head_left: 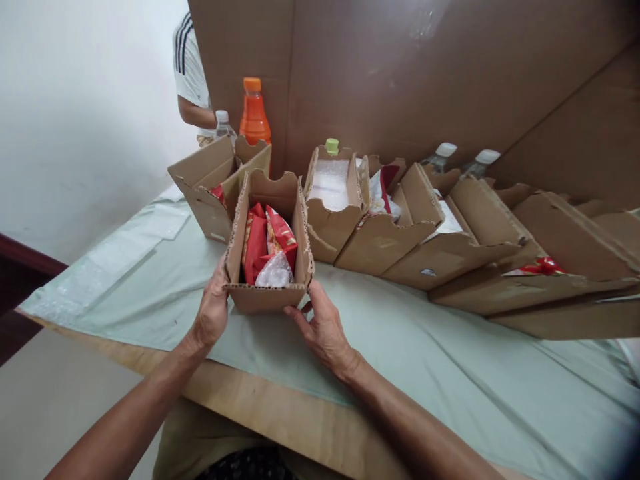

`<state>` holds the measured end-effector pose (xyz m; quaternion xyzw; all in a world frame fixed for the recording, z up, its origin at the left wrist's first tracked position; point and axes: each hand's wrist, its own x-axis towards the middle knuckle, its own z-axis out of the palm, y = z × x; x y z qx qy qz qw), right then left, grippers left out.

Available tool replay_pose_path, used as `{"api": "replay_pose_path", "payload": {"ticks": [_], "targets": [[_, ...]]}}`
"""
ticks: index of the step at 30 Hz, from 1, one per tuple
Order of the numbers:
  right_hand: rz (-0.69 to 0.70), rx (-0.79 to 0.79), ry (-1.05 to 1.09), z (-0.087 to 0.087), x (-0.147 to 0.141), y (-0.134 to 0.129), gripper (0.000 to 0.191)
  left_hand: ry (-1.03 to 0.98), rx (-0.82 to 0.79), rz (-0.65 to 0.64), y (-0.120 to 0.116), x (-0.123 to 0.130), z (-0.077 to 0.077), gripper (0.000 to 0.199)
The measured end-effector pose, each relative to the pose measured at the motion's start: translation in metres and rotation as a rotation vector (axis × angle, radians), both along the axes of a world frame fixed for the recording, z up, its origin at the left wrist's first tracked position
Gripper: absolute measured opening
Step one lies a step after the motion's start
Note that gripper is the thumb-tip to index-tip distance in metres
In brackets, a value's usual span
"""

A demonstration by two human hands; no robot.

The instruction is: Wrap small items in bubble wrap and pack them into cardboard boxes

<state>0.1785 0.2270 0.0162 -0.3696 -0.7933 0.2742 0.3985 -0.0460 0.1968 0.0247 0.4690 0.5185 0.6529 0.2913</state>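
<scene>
An open cardboard box (267, 301) stands on the green cloth, held between my two hands. Inside it are red packets (256, 240) and a bubble-wrapped item (275, 271) near the front. My left hand (213, 308) grips the box's left side, its fingers partly hidden behind the wall. At the front right corner, my right hand (320, 327) holds the box with its thumb below the front edge. Directly behind and left is another open box (205, 167) with something red in it.
A row of open boxes (400, 243) runs rightward along a tall cardboard wall (360, 73). An orange bottle (255, 117) and clear bottles (443, 157) stand behind them. Plastic wrap (115, 253) lies at the left. A person's arm (195, 113) shows beyond the wall.
</scene>
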Motion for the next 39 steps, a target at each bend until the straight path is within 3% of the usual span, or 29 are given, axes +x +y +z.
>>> {"api": "replay_pose_path", "payload": {"ticks": [4, 8, 11, 13, 17, 20, 24, 30, 33, 36, 39], "targets": [[-0.009, 0.09, -0.015, -0.002, -0.005, 0.001, 0.067, -0.17, 0.04, -0.024, 0.009, 0.0, 0.008, 0.068], [-0.042, 0.089, -0.043, 0.005, -0.019, 0.024, 0.069, -0.331, 0.029, -0.072, 0.033, -0.011, 0.026, 0.078], [-0.096, 0.046, -0.01, 0.007, -0.031, 0.048, 0.064, -0.289, 0.035, -0.235, 0.049, -0.017, 0.035, 0.085], [-0.102, 0.016, 0.032, 0.002, -0.034, 0.058, 0.056, -0.175, 0.014, -0.25, 0.051, -0.019, 0.031, 0.076], [-0.071, -0.035, 0.072, -0.019, -0.031, 0.057, 0.044, 0.097, -0.168, -0.149, 0.047, -0.021, 0.012, 0.058], [-0.086, -0.069, 0.053, -0.029, -0.028, 0.052, 0.034, 0.248, -0.216, -0.071, 0.054, -0.021, 0.007, 0.045], [-0.092, -0.086, 0.007, -0.028, -0.03, 0.051, 0.012, 0.395, -0.265, 0.07, 0.081, -0.021, 0.008, 0.037], [-0.066, -0.074, -0.05, -0.022, -0.031, 0.051, 0.012, 0.427, -0.306, 0.201, 0.113, -0.019, -0.013, 0.039], [-0.06, -0.07, -0.071, -0.021, -0.029, 0.051, 0.012, 0.461, -0.295, 0.196, 0.107, -0.015, -0.023, 0.043], [-0.049, -0.053, -0.082, -0.02, -0.029, 0.051, 0.013, 0.525, -0.276, 0.162, 0.084, -0.011, -0.027, 0.054], [-0.038, -0.026, -0.093, -0.019, -0.027, 0.052, 0.014, 0.824, -0.253, 0.039, 0.047, -0.01, -0.029, 0.056]]}}
